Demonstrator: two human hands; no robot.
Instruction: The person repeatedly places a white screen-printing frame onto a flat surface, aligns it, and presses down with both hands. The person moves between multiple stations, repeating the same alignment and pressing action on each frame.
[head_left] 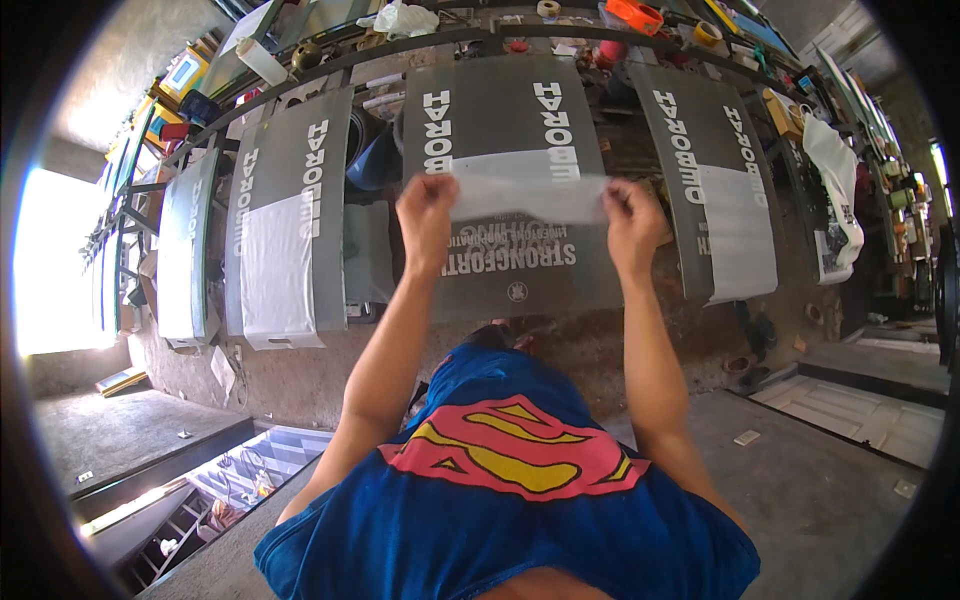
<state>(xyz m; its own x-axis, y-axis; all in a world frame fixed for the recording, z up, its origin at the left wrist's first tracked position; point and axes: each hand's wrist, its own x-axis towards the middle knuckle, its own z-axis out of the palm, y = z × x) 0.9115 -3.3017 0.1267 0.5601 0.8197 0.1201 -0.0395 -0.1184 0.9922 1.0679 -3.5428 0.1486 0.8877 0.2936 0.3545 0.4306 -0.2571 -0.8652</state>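
A thin, translucent whitish sheet (522, 198) stretches between my two hands above a dark grey printed panel (495, 110). My left hand (427, 215) pinches the sheet's near left corner, and the near right corner is between the closed fingers of my right hand (632, 215). The sheet's near edge looks lifted and blurred, while its far part lies over the panel's white lettering. Below the sheet, more pale printing and a small round emblem show on the panel's near part.
Similar panels, each partly covered by a whitish sheet, lie on the left (280, 225) and right (715, 190). Behind them runs a dark rail (440, 42) with an orange container (634, 16), a tape roll (548, 8) and a white bottle (262, 62). A stairwell opening (190, 510) is at lower left.
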